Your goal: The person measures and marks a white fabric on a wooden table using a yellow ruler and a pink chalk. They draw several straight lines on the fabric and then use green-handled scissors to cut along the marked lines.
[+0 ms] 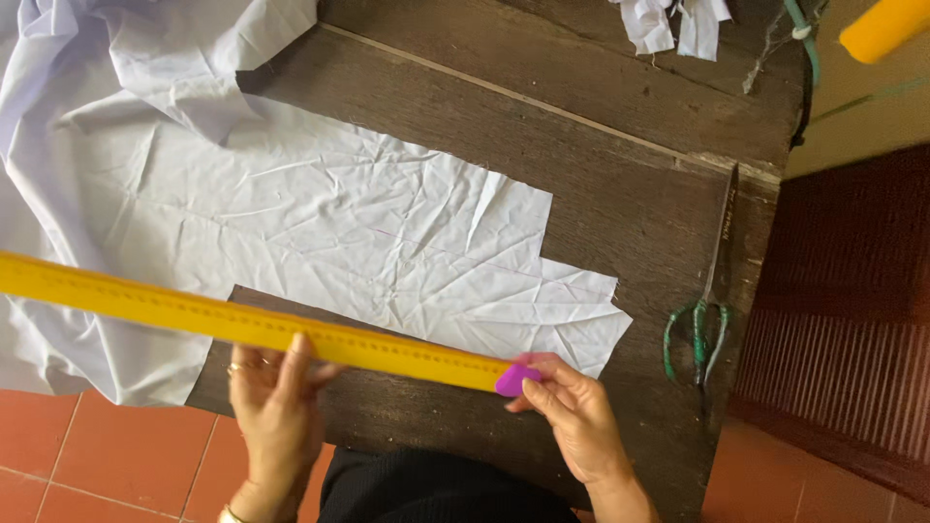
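Note:
A long yellow ruler (194,312) runs slantwise from the left edge to the table's near side. My left hand (276,392) grips it from below, fingers over its edge. My right hand (572,407) pinches a small pink piece of tailor's chalk (515,380) at the ruler's right end. Beyond the ruler, wrinkled white fabric (320,218) lies spread on the dark wooden table (620,203), with a cut stepped edge on its right side.
Scissors with green handles (707,310) lie along the table's right edge. White fabric scraps (673,24) sit at the far edge. A yellow object (883,27) shows at the top right. Red floor tiles (87,455) lie below left.

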